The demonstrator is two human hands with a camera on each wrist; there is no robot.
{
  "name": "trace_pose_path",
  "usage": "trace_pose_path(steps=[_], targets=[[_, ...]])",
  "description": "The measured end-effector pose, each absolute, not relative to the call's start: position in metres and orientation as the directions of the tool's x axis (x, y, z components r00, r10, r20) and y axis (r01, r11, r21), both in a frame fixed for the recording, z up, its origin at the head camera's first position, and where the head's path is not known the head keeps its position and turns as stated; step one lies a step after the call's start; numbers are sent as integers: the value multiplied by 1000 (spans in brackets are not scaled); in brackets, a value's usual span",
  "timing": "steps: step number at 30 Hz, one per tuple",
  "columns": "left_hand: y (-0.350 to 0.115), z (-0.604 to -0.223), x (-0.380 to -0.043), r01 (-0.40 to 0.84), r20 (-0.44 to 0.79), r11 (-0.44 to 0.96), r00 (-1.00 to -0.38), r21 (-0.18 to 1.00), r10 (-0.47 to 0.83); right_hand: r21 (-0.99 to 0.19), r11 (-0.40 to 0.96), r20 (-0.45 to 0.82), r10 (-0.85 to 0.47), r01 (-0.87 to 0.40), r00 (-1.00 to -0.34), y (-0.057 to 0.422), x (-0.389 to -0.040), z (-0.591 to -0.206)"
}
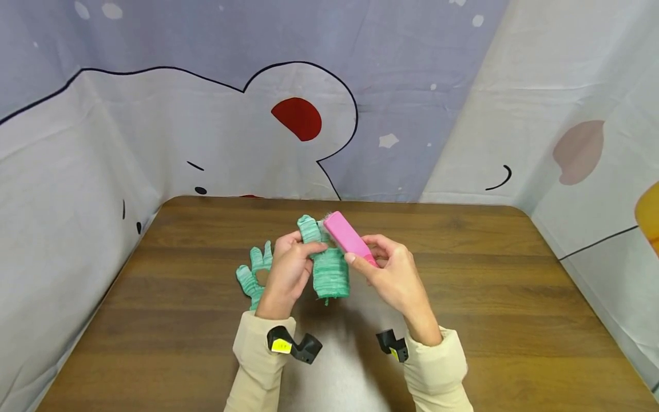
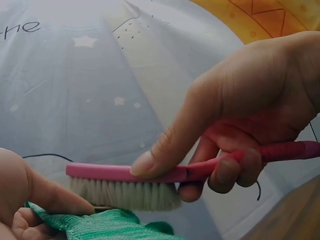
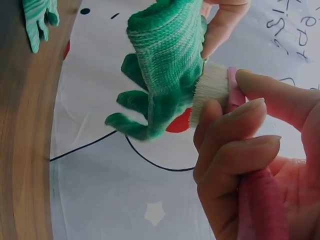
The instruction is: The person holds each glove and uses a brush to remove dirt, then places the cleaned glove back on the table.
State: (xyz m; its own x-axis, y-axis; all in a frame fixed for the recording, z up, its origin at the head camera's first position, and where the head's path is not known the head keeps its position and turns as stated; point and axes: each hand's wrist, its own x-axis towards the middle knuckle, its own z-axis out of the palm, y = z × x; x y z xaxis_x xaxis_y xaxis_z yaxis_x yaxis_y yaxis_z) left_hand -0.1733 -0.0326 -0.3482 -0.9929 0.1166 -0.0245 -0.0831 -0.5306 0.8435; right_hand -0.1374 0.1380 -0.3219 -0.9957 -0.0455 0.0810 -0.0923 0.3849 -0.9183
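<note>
My left hand (image 1: 290,272) pinches a green knitted glove (image 1: 330,273) near its thumb side and holds it up off the table. In my right hand (image 1: 396,277) is a pink brush (image 1: 348,236) with pale bristles (image 2: 125,192), gripped by its handle with the thumb on its back. The bristles touch the glove's surface, as the right wrist view shows. The held glove's fingers (image 3: 132,125) dangle loosely. A second green glove (image 1: 254,277) lies on the table beside my left hand, partly hidden by it.
The brown wooden table (image 1: 515,297) lies under both hands. A printed cloth (image 1: 216,131) hangs behind the table's far edge and along its sides. Black camera mounts (image 1: 304,347) sit on both wrists.
</note>
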Motion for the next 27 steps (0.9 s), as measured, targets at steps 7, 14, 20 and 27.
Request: trace_pose_path(steps=[7,14,20,27], targets=[[-36,-348,-173,-71,-47,-595,-997,801,55,-899,431,55,-63,-76,-997,144,-140,-324],[-38,-348,-174,-51,-50,-633,-999,773,19,-878,477,11,-62,-40,-998,155,-140,-322],[-38,-348,-175,-54,-51,-629,-998,775,24,-867,498,-7,-59,-23,-998,161,-142,-322],[-38,-348,-175,-69,-62,-627,-998,776,33,-877,480,-11,-68,-23,-998,162,-142,-320]])
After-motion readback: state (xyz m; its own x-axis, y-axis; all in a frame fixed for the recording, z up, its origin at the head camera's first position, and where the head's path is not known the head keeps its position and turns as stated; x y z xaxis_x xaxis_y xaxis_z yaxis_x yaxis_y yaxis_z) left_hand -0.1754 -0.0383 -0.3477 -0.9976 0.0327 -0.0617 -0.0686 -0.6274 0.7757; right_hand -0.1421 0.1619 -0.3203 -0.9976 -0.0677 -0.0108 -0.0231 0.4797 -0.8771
